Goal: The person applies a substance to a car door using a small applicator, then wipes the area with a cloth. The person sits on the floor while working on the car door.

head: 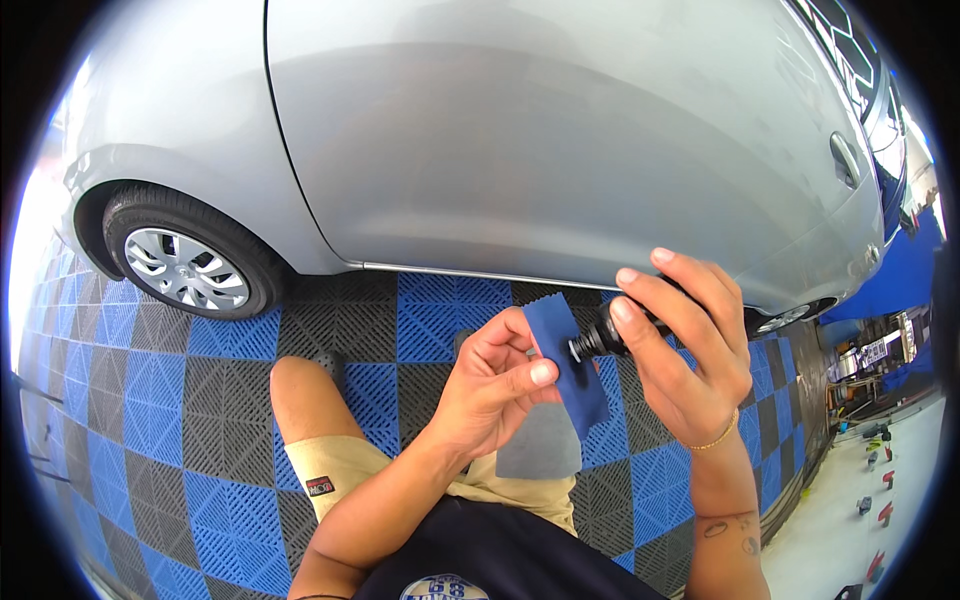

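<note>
My left hand (499, 386) holds a blue cloth (559, 330) with zigzag-cut edges, its thumb on the cloth's near side. A dark, wet-looking patch marks the cloth's middle. In my right hand (686, 337) is a small black bottle (611, 330), tilted so that its mouth points at the cloth, close to the dark patch; whether they touch is unclear. A grey cloth (541, 442) hangs beneath my left hand, above my lap. How it is held is hidden.
A silver car door (480, 165) stands in front of me, with a front wheel (187, 270) at the left. Blue and black slatted tiles (232, 517) cover the floor. Several red and grey tools or clamps lie on a white surface (832, 495) at the right.
</note>
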### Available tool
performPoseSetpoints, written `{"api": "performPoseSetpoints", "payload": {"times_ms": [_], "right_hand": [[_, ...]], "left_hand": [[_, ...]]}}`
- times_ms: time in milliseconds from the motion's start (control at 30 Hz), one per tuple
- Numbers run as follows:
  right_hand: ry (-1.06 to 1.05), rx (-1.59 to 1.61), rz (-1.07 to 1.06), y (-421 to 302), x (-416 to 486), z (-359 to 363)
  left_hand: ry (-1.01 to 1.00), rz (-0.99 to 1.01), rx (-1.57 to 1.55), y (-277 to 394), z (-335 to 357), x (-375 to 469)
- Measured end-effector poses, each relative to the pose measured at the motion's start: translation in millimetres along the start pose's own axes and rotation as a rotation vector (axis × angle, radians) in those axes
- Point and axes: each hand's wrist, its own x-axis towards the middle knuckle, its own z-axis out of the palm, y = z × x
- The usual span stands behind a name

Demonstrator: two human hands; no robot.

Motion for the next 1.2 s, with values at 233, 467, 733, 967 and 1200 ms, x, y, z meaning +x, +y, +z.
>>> {"api": "performPoseSetpoints", "payload": {"times_ms": [233,467,733,967,1200], "right_hand": [[-0.054,0.317,0.359,-4.6,-10.1,5.6],[0.056,0.996,0.936,-21.5,-66.5,16.2],[0.282,0.912,1.577,-76.8,-232.1,25.4],[-0.01,0.341,2.009,-220.3,-406.9,15.7],[-0.012,0.28,2.208,-291.5,-457.1,8.7]], "left_hand": [[0.031,0.019,0.014,-3.8,-4.6,-0.2],[0.046,0.011,0.034,-8.8,1.3,2.4],[0.115,-0.323,0.125,-66.6,47.1,3.2],[-0.253,-0.695,0.031,-138.9,107.8,-12.7],[-0.21,-0.787,-0.128,-178.9,131.2,-16.2]]}}
